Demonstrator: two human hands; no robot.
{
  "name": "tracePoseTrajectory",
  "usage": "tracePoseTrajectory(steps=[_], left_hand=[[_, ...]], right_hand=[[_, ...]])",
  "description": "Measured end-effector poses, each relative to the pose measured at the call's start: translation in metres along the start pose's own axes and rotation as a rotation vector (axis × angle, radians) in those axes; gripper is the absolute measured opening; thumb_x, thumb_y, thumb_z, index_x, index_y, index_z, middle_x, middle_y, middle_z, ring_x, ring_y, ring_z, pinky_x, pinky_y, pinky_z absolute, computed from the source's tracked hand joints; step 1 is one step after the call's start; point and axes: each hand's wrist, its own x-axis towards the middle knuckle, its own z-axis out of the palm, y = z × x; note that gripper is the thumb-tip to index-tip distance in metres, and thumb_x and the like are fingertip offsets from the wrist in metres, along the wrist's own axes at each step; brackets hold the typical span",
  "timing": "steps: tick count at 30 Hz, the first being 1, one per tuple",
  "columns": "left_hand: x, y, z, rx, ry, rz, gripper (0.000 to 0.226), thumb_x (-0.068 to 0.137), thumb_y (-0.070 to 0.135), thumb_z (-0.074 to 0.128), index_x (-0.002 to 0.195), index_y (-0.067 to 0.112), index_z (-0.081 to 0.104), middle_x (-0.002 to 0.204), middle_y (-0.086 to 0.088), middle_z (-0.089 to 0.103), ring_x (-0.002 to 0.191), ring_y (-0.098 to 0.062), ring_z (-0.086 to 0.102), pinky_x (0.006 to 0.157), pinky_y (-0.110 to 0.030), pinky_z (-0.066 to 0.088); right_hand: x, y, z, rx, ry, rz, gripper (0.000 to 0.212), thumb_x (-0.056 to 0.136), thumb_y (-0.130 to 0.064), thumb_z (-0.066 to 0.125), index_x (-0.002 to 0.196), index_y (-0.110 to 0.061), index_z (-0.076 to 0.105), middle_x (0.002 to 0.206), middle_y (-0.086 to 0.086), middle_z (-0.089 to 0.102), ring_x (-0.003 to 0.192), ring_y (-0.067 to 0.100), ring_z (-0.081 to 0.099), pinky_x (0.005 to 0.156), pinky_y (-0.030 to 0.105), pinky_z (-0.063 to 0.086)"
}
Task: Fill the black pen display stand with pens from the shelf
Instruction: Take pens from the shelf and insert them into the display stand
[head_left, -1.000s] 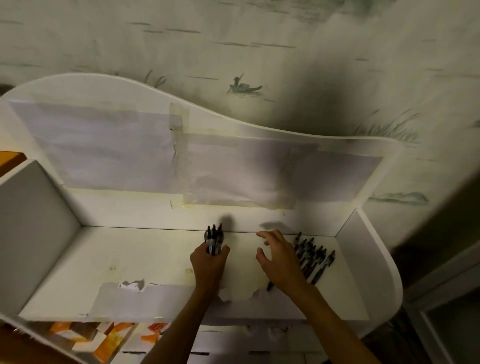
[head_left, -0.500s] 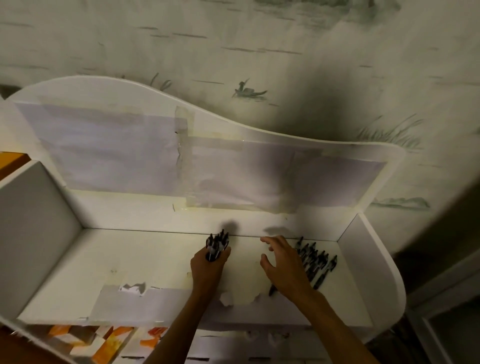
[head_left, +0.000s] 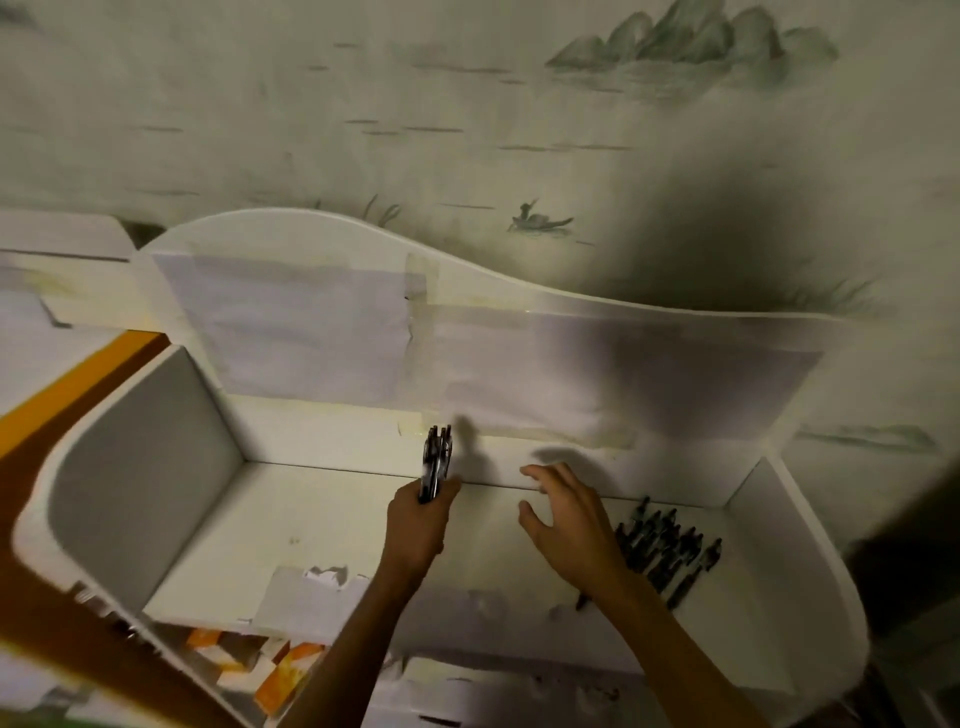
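Note:
My left hand grips a bundle of black pens that stick upright out of the fist, over the middle of the white shelf. To its right, my right hand hovers with fingers spread and nothing in it. Several more black pens lie in a loose row on the shelf board, just right of that hand and partly hidden by its wrist. No black display stand shows in this view.
The shelf has a curved back panel covered with taped paper and rounded side walls left and right. Torn paper lies at the front edge. Orange and white packs sit on the level below.
The view has shifted, with the shelf now lower and further right in the frame. My left hand lifted the pen bundle slightly. My right hand stays spread beside the pen row.

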Motion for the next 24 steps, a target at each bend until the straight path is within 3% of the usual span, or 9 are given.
tracePoseTrajectory(steps=[3, 6, 13, 19, 24], left_hand=[[-0.004, 0.009, -0.034, 0.015, -0.019, -0.048, 0.035, 0.089, 0.032, 0.068, 0.066, 0.015, 0.047, 0.046, 0.004, 0.042, 0.039, -0.012, 0.036, 0.040, -0.025, 0.038], [-0.008, 0.015, -0.073, 0.016, 0.037, -0.093, 0.036, 0.088, 0.026, 0.070, 0.066, 0.016, 0.042, 0.046, 0.004, 0.037, 0.040, -0.013, 0.028, 0.039, -0.024, 0.029], [-0.030, 0.025, -0.179, -0.123, 0.082, -0.066, 0.034, 0.088, 0.016, 0.069, 0.067, 0.016, 0.043, 0.048, 0.004, 0.031, 0.040, -0.013, 0.022, 0.039, -0.021, 0.019], [-0.058, 0.031, -0.288, -0.104, 0.063, 0.002, 0.027, 0.094, 0.017, 0.065, 0.075, 0.011, 0.048, 0.049, 0.002, 0.033, 0.040, -0.013, 0.024, 0.040, -0.025, 0.023], [-0.068, 0.023, -0.391, -0.054, 0.182, 0.077, 0.026, 0.091, 0.009, 0.065, 0.069, 0.010, 0.051, 0.048, -0.003, 0.038, 0.039, -0.016, 0.031, 0.042, -0.026, 0.027]], right_hand=[[0.007, -0.020, 0.006, 0.029, -0.021, -0.052, 0.044, 0.096, -0.039, 0.055, 0.139, -0.033, 0.048, 0.139, -0.010, 0.047, 0.122, 0.015, 0.049, 0.101, 0.034, 0.045], [0.012, -0.047, 0.015, 0.048, -0.030, -0.116, 0.043, 0.095, -0.038, 0.056, 0.137, -0.031, 0.050, 0.137, -0.009, 0.050, 0.120, 0.016, 0.053, 0.099, 0.036, 0.047], [0.012, -0.130, 0.044, 0.053, -0.011, -0.233, 0.039, 0.094, -0.034, 0.058, 0.132, -0.030, 0.053, 0.127, -0.010, 0.055, 0.109, 0.014, 0.059, 0.097, 0.034, 0.047], [0.003, -0.233, 0.079, 0.044, 0.017, -0.323, 0.038, 0.094, -0.036, 0.058, 0.132, -0.031, 0.052, 0.126, -0.012, 0.055, 0.109, 0.009, 0.059, 0.097, 0.027, 0.042], [-0.007, -0.327, 0.118, 0.060, 0.030, -0.358, 0.041, 0.094, -0.042, 0.058, 0.133, -0.035, 0.050, 0.131, -0.013, 0.054, 0.113, 0.008, 0.056, 0.096, 0.027, 0.044]])
